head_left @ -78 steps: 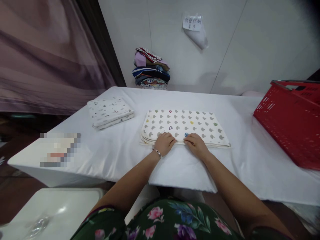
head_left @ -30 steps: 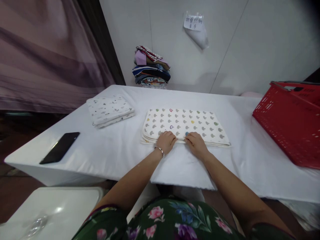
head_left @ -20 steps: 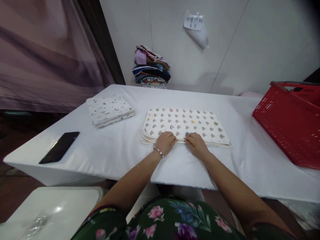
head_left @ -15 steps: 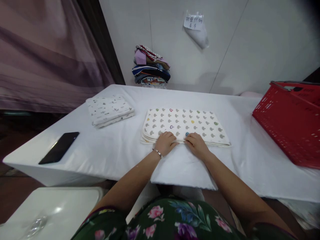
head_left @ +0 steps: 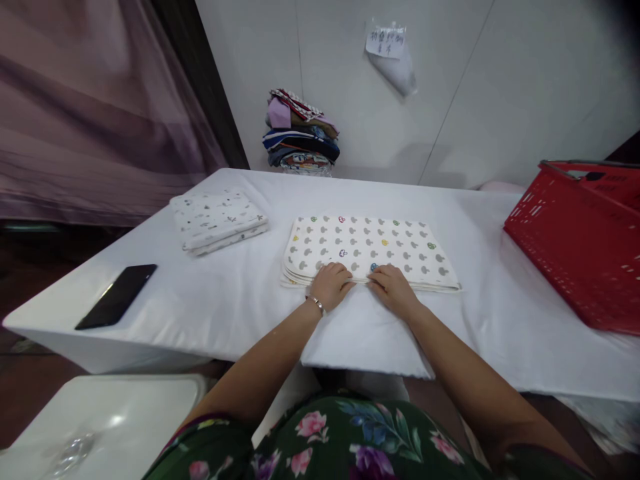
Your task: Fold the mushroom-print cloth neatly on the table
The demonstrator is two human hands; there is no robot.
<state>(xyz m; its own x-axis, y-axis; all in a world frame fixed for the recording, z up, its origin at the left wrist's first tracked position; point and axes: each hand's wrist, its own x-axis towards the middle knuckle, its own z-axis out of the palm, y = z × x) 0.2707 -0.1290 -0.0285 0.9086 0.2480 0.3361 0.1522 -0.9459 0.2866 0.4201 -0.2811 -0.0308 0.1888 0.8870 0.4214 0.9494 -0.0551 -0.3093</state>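
A folded cream cloth with a mushroom print (head_left: 370, 247) lies flat in the middle of the white-covered table (head_left: 240, 307). Both hands sit side by side at its near edge. My left hand (head_left: 330, 285), with a bracelet at the wrist, has its fingers curled over the top of the edge. My right hand (head_left: 394, 289) has its fingers bent and pinched on the same edge, just right of the left hand. The thumbs are hidden under the hands.
A second folded white printed cloth (head_left: 216, 219) lies at the left rear. A black phone (head_left: 117, 305) rests near the left front corner. A red plastic basket (head_left: 585, 240) stands at the right. A stack of folded clothes (head_left: 301, 137) sits against the wall.
Both hands and the cloth stay where they were. Only the camera view has shifted slightly.
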